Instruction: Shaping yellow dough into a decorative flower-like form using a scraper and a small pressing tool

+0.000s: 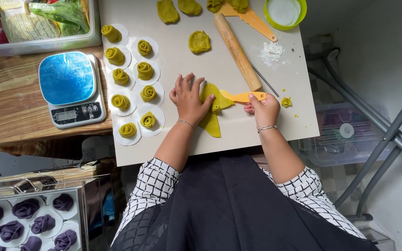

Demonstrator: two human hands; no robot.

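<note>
My left hand (189,98) lies flat with fingers spread on a strip of overlapping yellow-green dough rounds (211,122) near the front edge of the white board (177,51). A small rolled piece of dough (216,109) sits on the strip between my hands. My right hand (262,108) grips the handle of an orange plastic scraper (238,96), whose blade rests across the dough strip.
Several green dough roses on white paper rounds (131,74) fill the board's left side. A wooden rolling pin (237,50), flat dough discs (199,42), a second orange scraper (252,19), a green-rimmed bowl (284,13), a kitchen scale (70,88) and a tray of purple dough roses (24,223) surround me.
</note>
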